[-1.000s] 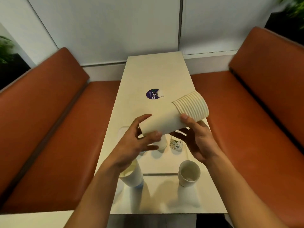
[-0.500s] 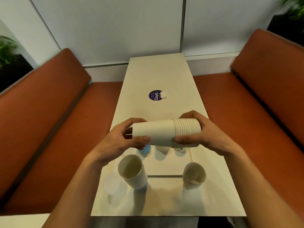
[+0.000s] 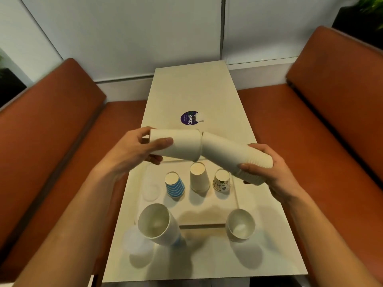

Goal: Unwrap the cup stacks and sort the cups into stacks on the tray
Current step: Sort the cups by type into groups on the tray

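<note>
While the left hand (image 3: 128, 156) is gripping one white cup (image 3: 180, 145) at frame centre, the right hand (image 3: 271, 177) is clasping the stack (image 3: 234, 158) beside it; that cup is probably needing placing on the plain cup (image 3: 199, 179) on the tray (image 3: 205, 208).

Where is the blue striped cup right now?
Head view, left of centre: the blue striped cup stands upside down on the tray, just left of the plain white cup.
</note>
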`<action>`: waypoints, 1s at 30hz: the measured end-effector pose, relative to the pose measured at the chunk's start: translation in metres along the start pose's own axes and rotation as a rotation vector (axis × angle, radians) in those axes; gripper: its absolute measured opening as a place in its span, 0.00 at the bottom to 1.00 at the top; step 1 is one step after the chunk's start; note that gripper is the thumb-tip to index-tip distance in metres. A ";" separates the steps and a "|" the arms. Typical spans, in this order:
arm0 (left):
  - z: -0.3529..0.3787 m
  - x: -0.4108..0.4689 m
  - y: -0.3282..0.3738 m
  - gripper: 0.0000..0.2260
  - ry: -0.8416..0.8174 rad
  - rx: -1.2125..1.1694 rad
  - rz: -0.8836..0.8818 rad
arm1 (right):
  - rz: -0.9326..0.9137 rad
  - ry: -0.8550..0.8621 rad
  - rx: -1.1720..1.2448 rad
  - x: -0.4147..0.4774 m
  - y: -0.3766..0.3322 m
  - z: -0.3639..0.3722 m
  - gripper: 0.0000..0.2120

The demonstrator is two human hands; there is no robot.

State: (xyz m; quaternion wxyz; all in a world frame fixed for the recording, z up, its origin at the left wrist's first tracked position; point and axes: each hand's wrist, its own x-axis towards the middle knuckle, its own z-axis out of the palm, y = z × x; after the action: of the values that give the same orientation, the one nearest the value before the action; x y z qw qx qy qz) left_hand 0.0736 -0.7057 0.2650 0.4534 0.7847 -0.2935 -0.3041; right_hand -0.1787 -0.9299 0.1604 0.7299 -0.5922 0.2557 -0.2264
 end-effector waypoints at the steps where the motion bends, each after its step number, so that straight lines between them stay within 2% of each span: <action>1: -0.001 0.007 0.000 0.20 0.011 0.069 -0.007 | 0.011 0.040 0.015 0.001 0.003 -0.006 0.30; 3: 0.003 0.023 -0.003 0.20 0.021 0.236 -0.017 | 0.038 0.101 0.051 0.004 0.009 -0.018 0.31; 8: 0.038 0.058 -0.013 0.27 -0.071 0.724 0.000 | 0.093 0.151 0.091 0.004 0.023 -0.033 0.46; 11: 0.071 0.079 -0.024 0.31 -0.199 0.936 0.023 | 0.116 0.133 0.112 0.003 0.028 -0.034 0.42; 17: 0.113 0.110 -0.057 0.32 -0.352 1.099 0.010 | 0.143 0.136 0.151 0.004 0.034 -0.036 0.37; 21: 0.123 0.119 -0.075 0.29 -0.395 1.187 -0.001 | 0.147 0.106 0.130 0.004 0.036 -0.034 0.34; 26: 0.125 0.123 -0.083 0.29 -0.399 1.174 0.006 | 0.160 0.100 0.137 0.007 0.038 -0.029 0.38; 30: 0.126 0.124 -0.084 0.32 -0.409 1.145 0.004 | 0.171 0.084 0.119 0.007 0.037 -0.022 0.35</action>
State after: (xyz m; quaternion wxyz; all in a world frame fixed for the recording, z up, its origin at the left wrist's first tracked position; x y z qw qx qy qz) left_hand 0.0753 -0.8288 0.1129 -0.1055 0.8290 -0.4932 -0.2417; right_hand -0.1862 -0.9432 0.1198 0.7691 -0.5137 0.3218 -0.2027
